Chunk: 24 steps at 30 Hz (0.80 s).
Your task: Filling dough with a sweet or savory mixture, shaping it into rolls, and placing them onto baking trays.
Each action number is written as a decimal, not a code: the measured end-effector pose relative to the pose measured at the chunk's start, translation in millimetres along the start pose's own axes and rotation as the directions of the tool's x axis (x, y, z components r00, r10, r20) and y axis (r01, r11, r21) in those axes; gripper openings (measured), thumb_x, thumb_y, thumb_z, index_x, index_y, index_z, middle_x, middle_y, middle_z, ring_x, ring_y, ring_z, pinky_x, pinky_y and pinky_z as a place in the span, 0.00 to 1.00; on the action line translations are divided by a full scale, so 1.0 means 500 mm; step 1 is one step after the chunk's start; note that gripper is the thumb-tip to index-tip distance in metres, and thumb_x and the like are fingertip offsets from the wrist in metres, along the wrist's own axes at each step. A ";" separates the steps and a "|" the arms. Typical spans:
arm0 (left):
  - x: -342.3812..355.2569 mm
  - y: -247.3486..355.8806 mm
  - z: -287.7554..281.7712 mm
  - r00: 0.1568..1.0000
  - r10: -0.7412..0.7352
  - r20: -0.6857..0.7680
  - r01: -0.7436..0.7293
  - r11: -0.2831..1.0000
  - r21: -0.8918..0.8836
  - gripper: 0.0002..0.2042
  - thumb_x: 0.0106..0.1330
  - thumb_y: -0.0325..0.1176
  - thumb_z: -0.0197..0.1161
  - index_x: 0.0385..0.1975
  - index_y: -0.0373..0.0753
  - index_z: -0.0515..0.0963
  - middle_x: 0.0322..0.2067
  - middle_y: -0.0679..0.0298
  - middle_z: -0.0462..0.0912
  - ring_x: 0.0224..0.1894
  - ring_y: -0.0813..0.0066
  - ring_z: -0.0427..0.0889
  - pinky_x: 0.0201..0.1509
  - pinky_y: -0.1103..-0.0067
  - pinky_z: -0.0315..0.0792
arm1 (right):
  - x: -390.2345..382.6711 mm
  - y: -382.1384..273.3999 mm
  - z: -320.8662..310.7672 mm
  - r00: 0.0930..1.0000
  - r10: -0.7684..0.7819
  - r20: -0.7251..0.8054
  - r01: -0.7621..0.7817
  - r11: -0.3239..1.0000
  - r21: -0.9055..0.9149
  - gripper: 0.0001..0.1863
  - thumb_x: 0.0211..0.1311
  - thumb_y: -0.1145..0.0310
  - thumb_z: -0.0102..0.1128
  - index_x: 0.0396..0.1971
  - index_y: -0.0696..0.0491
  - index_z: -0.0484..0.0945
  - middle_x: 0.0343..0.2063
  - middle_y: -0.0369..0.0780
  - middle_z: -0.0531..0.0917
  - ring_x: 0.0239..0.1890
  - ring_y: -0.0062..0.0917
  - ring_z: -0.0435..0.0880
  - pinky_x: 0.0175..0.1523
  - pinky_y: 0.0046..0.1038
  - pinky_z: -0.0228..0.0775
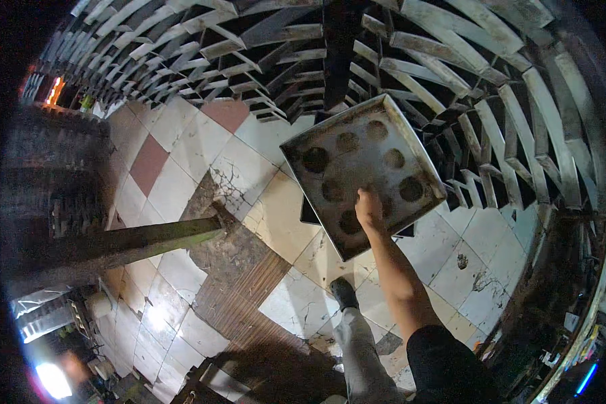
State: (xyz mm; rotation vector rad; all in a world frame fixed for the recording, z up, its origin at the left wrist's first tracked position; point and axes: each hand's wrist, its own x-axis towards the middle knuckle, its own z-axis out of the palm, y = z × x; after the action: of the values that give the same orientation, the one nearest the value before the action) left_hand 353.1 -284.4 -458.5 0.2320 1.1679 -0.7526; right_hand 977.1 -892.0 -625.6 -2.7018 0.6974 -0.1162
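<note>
Tiled floor [276, 209] lies open between post [148, 242] and baking tray [362, 165]; stacked pans [424, 47] block the floor's far edge.

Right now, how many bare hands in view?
1: the right hand, over the square metal tray. The left isn't visible; it may be hidden.

The right hand [369, 211] hides part of the metal tray [360, 161]

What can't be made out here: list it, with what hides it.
In the head view:
Left hand: outside the frame or hidden.
Right hand: too small to tell whether it grips the tray.
Dark object: mostly covered by the tray.
Dark round patches on the tray: blur hides whether they're hollows or stains.
</note>
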 end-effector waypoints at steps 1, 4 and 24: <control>-0.008 0.000 0.001 0.999 -0.041 0.014 0.042 0.993 -0.110 0.28 0.64 0.59 0.64 0.58 0.48 0.77 0.61 0.55 0.74 0.50 0.64 0.81 0.52 0.55 0.76 | -0.002 -0.001 0.022 1.000 0.003 0.016 -0.003 1.000 0.013 0.14 0.66 0.74 0.60 0.50 0.57 0.83 0.42 0.51 0.86 0.43 0.47 0.86 0.47 0.41 0.81; -0.035 0.010 0.042 1.000 -0.003 0.005 0.003 0.992 -0.123 0.28 0.65 0.59 0.64 0.58 0.48 0.77 0.61 0.55 0.75 0.51 0.63 0.81 0.53 0.55 0.76 | -0.024 -0.058 0.012 1.000 -0.020 0.004 0.020 0.999 0.043 0.17 0.68 0.72 0.59 0.55 0.58 0.80 0.45 0.52 0.84 0.44 0.48 0.85 0.50 0.43 0.80; -0.122 -0.075 0.093 0.925 0.380 -0.034 -0.345 0.872 0.348 0.18 0.74 0.45 0.55 0.55 0.41 0.78 0.48 0.59 0.83 0.47 0.61 0.82 0.48 0.64 0.77 | -0.449 0.087 0.053 0.800 0.079 0.595 -0.591 -0.068 0.804 0.03 0.65 0.74 0.55 0.33 0.58 0.74 0.40 0.43 0.78 0.45 0.36 0.79 0.51 0.36 0.83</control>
State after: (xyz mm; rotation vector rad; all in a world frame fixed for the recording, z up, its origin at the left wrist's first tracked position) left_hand 352.2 -311.6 -377.5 0.7655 1.0425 -0.6049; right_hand 765.0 -810.8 -663.8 -0.9607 0.7323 0.0575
